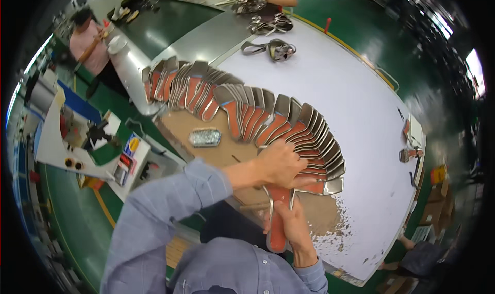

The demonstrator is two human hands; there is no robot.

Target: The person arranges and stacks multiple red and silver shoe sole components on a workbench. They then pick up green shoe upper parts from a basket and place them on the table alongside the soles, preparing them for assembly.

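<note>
Close to my body I hold one shoe insole, orange with a silvery rim, tilted over the table's near edge. My right hand is closed around its lower part, thumb across the orange face. Over its upper part my left hand is closed, knuckles up; its fingertips are hidden, so whether it also holds something small does not show. Just beyond my hands, a long curved row of overlapping insoles fans across the table, orange at one end and grey at the other.
A brown board lies under part of the row, with a silvery block on it. Dark straps rest farther back on the white tabletop. Flaked patches mark the near right. A person stands far left; another works at the back.
</note>
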